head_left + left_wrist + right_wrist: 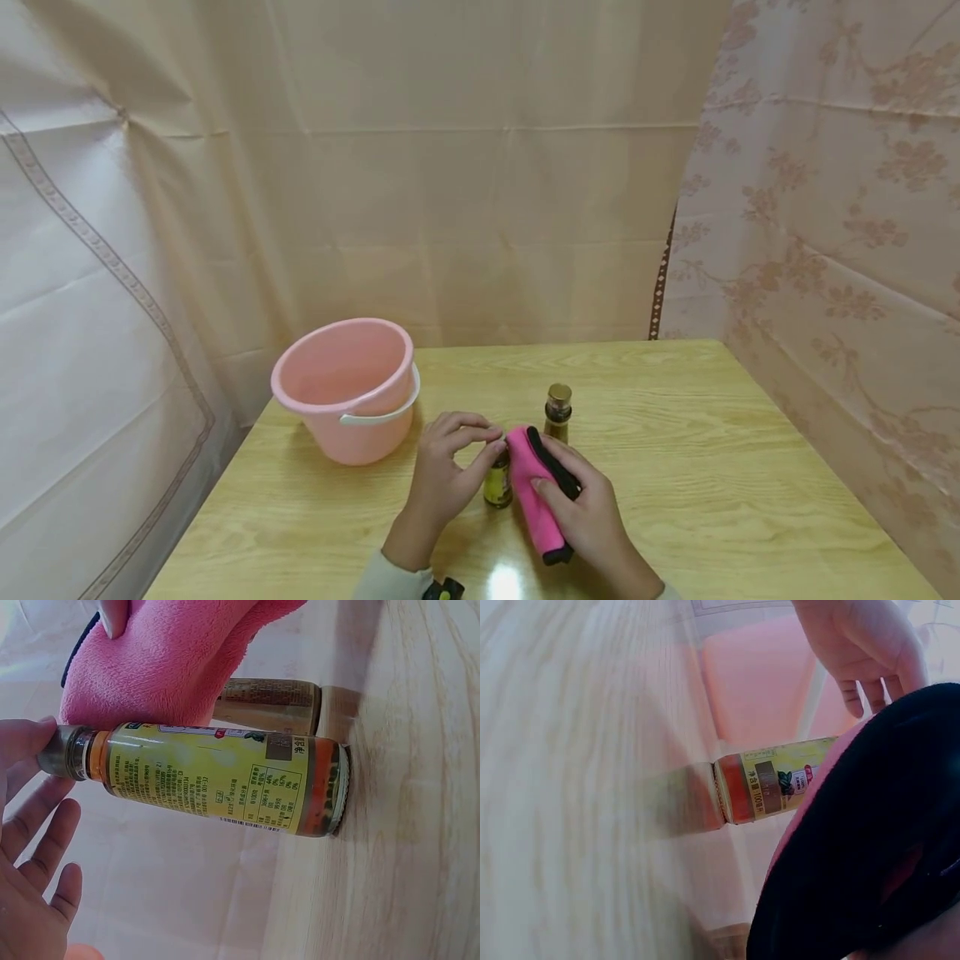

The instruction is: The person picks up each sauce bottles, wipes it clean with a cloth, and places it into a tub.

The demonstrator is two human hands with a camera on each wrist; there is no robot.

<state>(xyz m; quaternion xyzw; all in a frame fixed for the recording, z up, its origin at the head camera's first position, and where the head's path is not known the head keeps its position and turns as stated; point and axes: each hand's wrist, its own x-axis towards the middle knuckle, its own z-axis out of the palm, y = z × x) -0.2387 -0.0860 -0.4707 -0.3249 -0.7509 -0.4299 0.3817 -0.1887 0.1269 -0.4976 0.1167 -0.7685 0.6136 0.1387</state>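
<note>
On a glossy, pale wood-grained bench: upright yellow-labelled glass bottle, grey cap pinched by left hand; gold-capped glass bottle; pink plastic bucket. Beside first bottle: pink plush black-edged cloth, gripped by right hand. Behind bench: creased beige fabric backdrop. Right: pale floral hanging.

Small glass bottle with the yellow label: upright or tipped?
Upright: the small yellow-labelled glass bottle stands on its base on the pale wooden table, its grey cap topmost.
</note>
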